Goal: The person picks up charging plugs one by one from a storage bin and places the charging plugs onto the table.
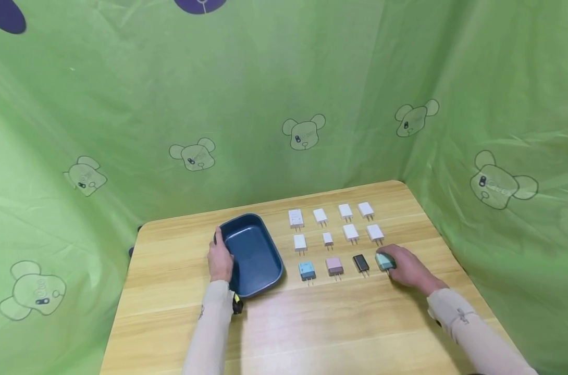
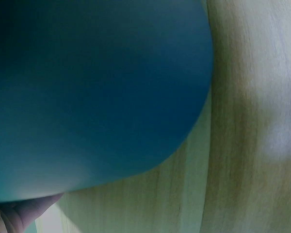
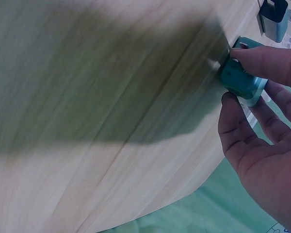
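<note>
A dark blue rectangular basin (image 1: 253,258) rests on the table. My left hand (image 1: 220,260) grips its left side. In the left wrist view the basin's wall (image 2: 102,97) fills much of the picture, with only a bit of the hand (image 2: 24,213) below it. My right hand (image 1: 408,268) pinches a green plug-in charger (image 1: 384,261), the rightmost of the front row. Seen from the right wrist, thumb and fingers lie around the green charger (image 3: 240,80), which is at the tabletop. Beside it are a black charger (image 1: 360,263), a pink one (image 1: 334,266) and a blue one (image 1: 306,270).
Behind the front row, several white chargers stand in two rows, among them one at the back left (image 1: 295,218) and one at the right (image 1: 375,233). The wooden table (image 1: 303,333) is bordered by green curtains (image 1: 246,104) with bear-head prints.
</note>
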The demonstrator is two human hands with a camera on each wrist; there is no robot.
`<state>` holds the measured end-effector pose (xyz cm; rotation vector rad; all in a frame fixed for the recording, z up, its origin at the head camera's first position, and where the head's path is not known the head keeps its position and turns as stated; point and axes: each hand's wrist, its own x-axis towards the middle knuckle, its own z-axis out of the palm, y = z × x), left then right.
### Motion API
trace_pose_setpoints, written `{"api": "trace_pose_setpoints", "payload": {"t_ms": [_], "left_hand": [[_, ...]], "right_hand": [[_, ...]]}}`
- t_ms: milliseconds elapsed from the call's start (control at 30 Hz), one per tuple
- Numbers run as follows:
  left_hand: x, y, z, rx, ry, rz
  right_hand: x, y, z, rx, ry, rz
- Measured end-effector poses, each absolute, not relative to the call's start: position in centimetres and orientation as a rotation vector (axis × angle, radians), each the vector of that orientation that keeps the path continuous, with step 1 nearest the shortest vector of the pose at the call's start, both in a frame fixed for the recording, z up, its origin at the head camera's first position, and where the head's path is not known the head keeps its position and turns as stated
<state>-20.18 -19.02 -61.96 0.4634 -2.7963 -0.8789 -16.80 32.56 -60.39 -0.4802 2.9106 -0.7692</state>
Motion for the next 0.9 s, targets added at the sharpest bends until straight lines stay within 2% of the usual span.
{"api": "trace_pose_setpoints", "payload": {"t_ms": [900], "left_hand": [[-20.3,-18.9,-62.2,0.473,-2.789,-0.875]], "right_hand": [[-15.7,32.4,-60.5,-0.621,3.125,-0.371]]}}
